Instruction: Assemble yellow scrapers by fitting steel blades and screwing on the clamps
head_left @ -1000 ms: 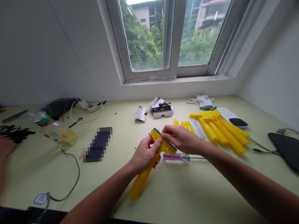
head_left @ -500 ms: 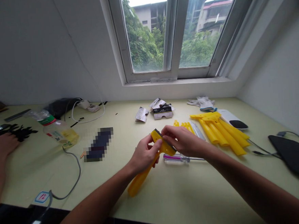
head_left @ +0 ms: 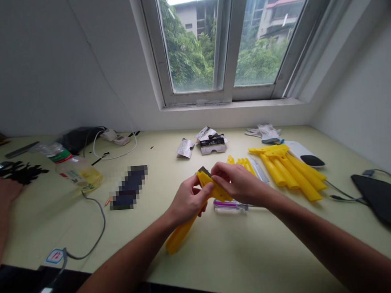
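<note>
A yellow scraper (head_left: 181,235) is held tilted above the table, its long handle pointing down and toward me. My left hand (head_left: 186,199) is closed around its neck, thumb on the flat head. At the far edge of that head shows a dark strip (head_left: 203,170). My right hand (head_left: 235,180) pinches at this strip; its fingertips partly hide what they grip. Just below the right hand lies a screwdriver (head_left: 228,205) with a clear and purple handle. Small yellow parts (head_left: 244,162) and flat pale strips (head_left: 259,170) lie behind my right hand.
More yellow scrapers (head_left: 292,171) are piled at the right, beside a white device (head_left: 303,152) and a black tablet-like slab (head_left: 383,202). Small boxes (head_left: 213,145) and gloves (head_left: 264,132) lie toward the window. A bottle (head_left: 78,170) and another person's hand (head_left: 7,191) are at left.
The scraper's head has turned slightly in my hands, so more of its yellow face and less of the dark strip shows. Both hands stay almost in place.
</note>
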Demonstrator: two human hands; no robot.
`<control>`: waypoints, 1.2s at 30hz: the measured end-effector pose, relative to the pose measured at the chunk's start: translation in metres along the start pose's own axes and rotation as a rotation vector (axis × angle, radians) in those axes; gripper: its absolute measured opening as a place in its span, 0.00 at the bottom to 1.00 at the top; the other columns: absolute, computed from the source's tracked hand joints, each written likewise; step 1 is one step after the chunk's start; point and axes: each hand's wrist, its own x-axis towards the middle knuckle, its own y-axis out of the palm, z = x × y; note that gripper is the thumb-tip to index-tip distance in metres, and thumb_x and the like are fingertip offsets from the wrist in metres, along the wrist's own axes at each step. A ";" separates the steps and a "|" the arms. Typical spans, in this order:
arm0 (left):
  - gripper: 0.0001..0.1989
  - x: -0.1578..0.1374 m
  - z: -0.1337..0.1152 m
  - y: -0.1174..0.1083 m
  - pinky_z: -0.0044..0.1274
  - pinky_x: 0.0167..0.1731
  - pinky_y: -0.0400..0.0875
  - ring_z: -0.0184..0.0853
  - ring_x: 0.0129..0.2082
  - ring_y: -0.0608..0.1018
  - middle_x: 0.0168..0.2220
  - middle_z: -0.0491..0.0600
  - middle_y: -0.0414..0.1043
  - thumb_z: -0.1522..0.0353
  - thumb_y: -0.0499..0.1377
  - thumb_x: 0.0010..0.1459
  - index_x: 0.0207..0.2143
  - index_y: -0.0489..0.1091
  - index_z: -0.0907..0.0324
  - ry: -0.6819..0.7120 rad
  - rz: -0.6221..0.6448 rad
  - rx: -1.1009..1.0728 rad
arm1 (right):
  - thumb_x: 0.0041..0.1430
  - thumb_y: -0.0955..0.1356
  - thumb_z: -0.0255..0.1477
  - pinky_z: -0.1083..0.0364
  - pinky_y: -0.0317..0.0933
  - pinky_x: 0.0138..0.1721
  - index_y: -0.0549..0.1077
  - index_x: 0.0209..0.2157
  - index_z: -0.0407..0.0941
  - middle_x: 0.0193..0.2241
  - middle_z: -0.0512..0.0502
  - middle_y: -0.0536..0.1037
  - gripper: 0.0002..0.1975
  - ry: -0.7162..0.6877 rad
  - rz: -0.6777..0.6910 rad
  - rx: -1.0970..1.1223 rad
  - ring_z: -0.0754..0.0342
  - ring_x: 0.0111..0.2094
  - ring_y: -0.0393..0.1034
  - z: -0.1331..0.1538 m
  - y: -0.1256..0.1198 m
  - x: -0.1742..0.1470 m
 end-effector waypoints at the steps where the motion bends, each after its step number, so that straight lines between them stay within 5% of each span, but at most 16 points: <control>1: 0.17 0.000 0.000 0.000 0.18 0.12 0.64 0.27 0.17 0.70 0.25 0.43 0.65 0.56 0.57 0.60 0.39 0.64 0.61 0.004 -0.001 0.005 | 0.61 0.63 0.30 0.59 0.56 0.29 0.68 0.33 0.45 0.28 0.49 0.75 0.05 0.002 0.004 -0.001 0.58 0.27 0.67 0.000 -0.001 0.000; 27: 0.18 -0.001 -0.001 -0.001 0.18 0.13 0.61 0.26 0.14 0.67 0.20 0.40 0.63 0.56 0.59 0.58 0.38 0.62 0.61 0.014 0.034 -0.062 | 0.61 0.64 0.32 0.58 0.58 0.29 0.71 0.33 0.45 0.28 0.49 0.77 0.07 -0.035 -0.073 0.017 0.57 0.27 0.68 0.004 -0.001 -0.001; 36: 0.17 -0.001 -0.001 0.000 0.18 0.12 0.61 0.25 0.15 0.68 0.23 0.41 0.63 0.57 0.58 0.59 0.38 0.62 0.61 0.020 0.047 -0.062 | 0.61 0.64 0.32 0.59 0.57 0.27 0.70 0.33 0.46 0.26 0.50 0.77 0.06 -0.006 -0.004 -0.005 0.58 0.26 0.68 0.002 -0.003 0.000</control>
